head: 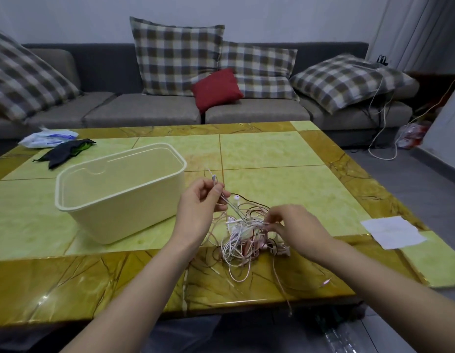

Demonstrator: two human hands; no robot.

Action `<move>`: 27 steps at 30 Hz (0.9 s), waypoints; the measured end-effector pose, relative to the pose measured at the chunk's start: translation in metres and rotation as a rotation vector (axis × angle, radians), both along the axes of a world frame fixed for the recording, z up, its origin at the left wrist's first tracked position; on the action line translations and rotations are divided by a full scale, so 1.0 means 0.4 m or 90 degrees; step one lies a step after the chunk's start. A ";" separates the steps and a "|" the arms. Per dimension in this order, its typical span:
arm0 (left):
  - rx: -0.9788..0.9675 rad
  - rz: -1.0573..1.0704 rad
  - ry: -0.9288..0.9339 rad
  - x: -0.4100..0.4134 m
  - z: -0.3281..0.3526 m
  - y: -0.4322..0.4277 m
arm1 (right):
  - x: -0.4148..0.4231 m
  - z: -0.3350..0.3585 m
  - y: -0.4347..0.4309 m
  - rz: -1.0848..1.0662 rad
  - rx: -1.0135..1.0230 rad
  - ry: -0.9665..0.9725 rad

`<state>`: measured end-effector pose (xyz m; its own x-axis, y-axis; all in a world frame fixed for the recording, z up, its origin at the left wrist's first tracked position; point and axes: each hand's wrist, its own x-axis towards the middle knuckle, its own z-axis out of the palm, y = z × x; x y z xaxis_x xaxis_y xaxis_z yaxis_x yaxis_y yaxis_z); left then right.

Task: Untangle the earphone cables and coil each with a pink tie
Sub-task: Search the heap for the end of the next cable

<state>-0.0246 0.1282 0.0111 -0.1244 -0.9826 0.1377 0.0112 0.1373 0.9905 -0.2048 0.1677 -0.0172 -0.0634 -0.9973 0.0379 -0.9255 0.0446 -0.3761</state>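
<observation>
- Yellow-green marbled surface (272,154) is carrying tangled earphone cables (240,242) before a grey sofa (145,110).
- Left hand (198,207) is pinching a white cable (231,207); right hand (295,225) is pinching the tangle.

no text legible, white packet (48,138) print blurred

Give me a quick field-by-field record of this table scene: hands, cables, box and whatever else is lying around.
left hand: pinches a white earphone cable, raised from the pile
right hand: pinches strands in the earphone tangle
progress: no cable coiled yet; pink ties not discernible
box: cream, open, left of the tangle
table: green and gold
other: white paper, black cloth
</observation>
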 end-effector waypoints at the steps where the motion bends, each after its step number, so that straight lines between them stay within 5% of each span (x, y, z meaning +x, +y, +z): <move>1: 0.008 -0.008 -0.007 0.000 -0.003 0.001 | 0.001 -0.008 0.004 0.009 0.019 0.011; 7: -0.021 -0.011 -0.049 0.002 0.005 -0.003 | 0.046 0.025 0.009 0.073 -0.129 -0.068; 18: -0.034 -0.067 -0.037 -0.021 -0.002 0.014 | 0.079 0.041 -0.018 0.069 -0.092 -0.090; 27: -0.077 -0.107 -0.375 -0.055 -0.101 0.062 | 0.061 0.104 -0.026 -0.017 -0.146 -0.157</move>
<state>-0.0465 0.1532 -0.0293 -0.3642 -0.9250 0.1083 -0.5010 0.2926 0.8145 -0.1805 0.1574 0.0242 -0.1244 -0.9626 0.2406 -0.8051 -0.0438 -0.5915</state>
